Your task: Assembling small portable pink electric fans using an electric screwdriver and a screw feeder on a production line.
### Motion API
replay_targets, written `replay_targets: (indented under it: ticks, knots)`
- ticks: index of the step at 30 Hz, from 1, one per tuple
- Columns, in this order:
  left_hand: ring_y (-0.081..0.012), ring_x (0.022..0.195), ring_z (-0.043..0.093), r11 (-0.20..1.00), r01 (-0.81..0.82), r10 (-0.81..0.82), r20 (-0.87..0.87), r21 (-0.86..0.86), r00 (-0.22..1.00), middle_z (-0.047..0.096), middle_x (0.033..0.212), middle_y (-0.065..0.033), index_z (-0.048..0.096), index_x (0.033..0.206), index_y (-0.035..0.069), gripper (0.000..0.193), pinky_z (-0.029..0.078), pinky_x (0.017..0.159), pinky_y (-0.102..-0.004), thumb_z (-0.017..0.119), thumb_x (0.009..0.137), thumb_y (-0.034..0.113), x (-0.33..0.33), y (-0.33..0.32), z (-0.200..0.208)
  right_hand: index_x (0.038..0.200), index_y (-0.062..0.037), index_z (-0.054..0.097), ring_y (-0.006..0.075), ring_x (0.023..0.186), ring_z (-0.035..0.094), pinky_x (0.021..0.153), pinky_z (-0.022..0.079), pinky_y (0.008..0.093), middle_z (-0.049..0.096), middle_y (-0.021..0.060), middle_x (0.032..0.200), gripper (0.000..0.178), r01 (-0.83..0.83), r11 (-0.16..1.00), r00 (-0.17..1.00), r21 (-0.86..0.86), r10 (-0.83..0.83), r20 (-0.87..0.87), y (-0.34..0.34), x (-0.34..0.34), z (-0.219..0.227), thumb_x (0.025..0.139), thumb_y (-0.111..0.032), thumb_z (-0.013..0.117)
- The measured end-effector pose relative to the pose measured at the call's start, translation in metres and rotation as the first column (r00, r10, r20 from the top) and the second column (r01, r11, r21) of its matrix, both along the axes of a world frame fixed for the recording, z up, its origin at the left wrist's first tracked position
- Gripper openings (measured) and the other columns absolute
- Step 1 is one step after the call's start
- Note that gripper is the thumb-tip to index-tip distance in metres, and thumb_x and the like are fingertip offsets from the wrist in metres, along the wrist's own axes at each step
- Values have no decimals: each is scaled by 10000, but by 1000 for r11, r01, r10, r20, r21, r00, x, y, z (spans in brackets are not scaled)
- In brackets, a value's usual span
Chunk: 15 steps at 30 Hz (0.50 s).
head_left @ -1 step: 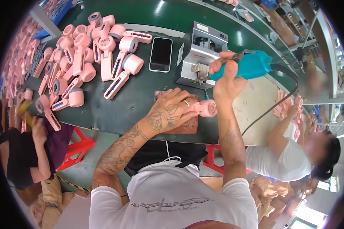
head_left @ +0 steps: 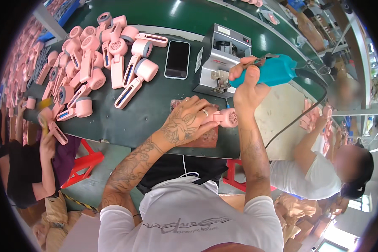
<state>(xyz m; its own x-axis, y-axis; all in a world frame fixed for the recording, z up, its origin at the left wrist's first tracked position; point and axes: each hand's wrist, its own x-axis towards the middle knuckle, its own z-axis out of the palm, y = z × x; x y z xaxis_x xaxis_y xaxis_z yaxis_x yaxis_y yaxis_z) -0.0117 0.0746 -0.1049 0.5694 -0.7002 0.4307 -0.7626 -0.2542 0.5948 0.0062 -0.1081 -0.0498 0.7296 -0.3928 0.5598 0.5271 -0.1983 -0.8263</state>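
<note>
A pink handheld fan (head_left: 228,118) lies over the brown pad (head_left: 202,141) on the desk (head_left: 103,124), gripped at its handle by the fingers of the left hand (head_left: 187,118), head toward 3 o'clock. At 1 o'clock from it, the right hand (head_left: 251,86) grips a teal electric screwdriver (head_left: 271,70), nose beside the screw feeder (head_left: 212,63) at 12 o'clock. Phone (head_left: 177,59): 11 o'clock; further fans (head_left: 86,63): 10 o'clock. A slack left grip could let the rounded head roll; a tilted nose could miss a screw.

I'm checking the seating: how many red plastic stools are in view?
2. One red plastic stool is at the left, beside a co-worker in black; the other red stool is partly hidden by the person's right forearm. More may be hidden under the workbench.
</note>
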Motion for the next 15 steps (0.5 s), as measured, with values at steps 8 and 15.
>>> replay_targets:
  ticks: [8, 15]
  knots:
    - [-287, 1048, 585, 999, -20, 21, -24, 38, 999, 639, 1085, -89, 704, 1217, 90, 407, 483, 983, -443, 673, 936, 382, -2, -4, -7, 1009, 26, 545, 191, 644, 564, 612, 485, 332, 542, 72, 719, 449, -13, 997, 996, 82, 20, -83, 6, -6, -4, 1031, -417, 615]
    - [-301, 1011, 588, 999, -47, 47, -7, 17, 999, 632, 1058, -91, 700, 1214, 87, 420, 502, 921, -444, 723, 898, 363, -1, -5, -4, 1067, 59, 559, 190, 613, 543, 587, 464, 338, 542, 80, 703, 626, 55, 992, 974, 117, -27, -227, 6, -52, 3, 953, -545, 682]
